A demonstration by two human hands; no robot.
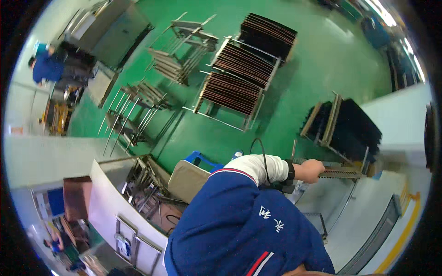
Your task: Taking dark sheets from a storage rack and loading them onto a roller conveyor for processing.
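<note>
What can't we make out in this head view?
All in the head view:
- Left hand: fingertips hidden by the hand itself; grip on the metal bar unclear.
- Right hand: not identifiable; only a sliver of skin shows, cut off by the lower edge.
- Blue object: partly hidden by the beige panel.
- Person at far left: too small, blurred; hand action unreadable.

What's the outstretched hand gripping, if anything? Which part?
The outstretched hand looks closed on the slotted metal bar at its end in the picture's left; finger contact is hidden.
</note>
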